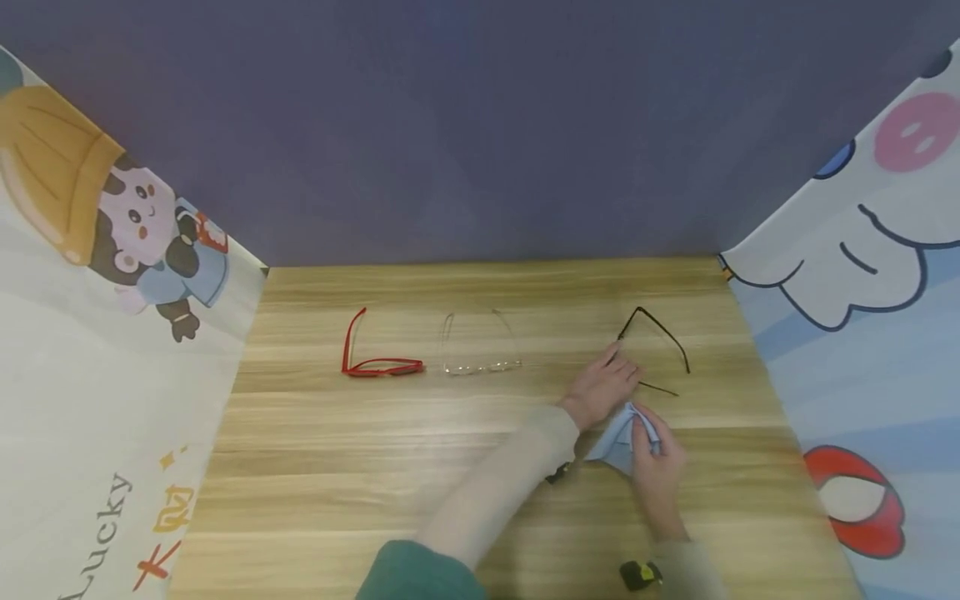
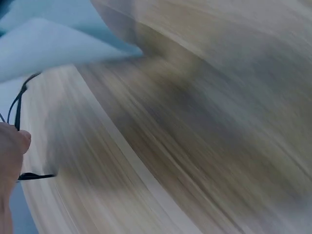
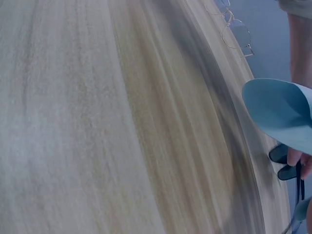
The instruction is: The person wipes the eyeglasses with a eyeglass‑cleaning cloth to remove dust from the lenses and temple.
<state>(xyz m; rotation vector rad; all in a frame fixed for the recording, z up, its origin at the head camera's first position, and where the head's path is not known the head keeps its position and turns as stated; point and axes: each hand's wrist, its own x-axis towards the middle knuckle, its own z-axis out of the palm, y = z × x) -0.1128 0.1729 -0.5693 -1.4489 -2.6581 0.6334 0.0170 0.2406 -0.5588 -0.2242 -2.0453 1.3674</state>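
Note:
In the head view my left hand [image 1: 603, 385] grips a pair of black glasses [image 1: 663, 329] near the front, with both thin temples sticking out to the right. The hand covers most of the frame's front. Just nearer to me, my right hand [image 1: 657, 454] pinches a folded light blue cloth [image 1: 617, 442] between thumb and fingers. One corner of the cloth hangs to the left. In the right wrist view the cloth [image 3: 275, 108] is close to the left hand's fingertips [image 3: 294, 157], and dark lenses [image 3: 287, 172] show beside them.
Red glasses [image 1: 382, 368] lie on the wooden table [image 1: 360, 467] at the left, one temple pointing away. To their right are clear glasses with thin temples [image 1: 482, 367]. A dark wall [image 1: 480, 150] closes the back, and printed panels [image 1: 847, 350] flank both sides.

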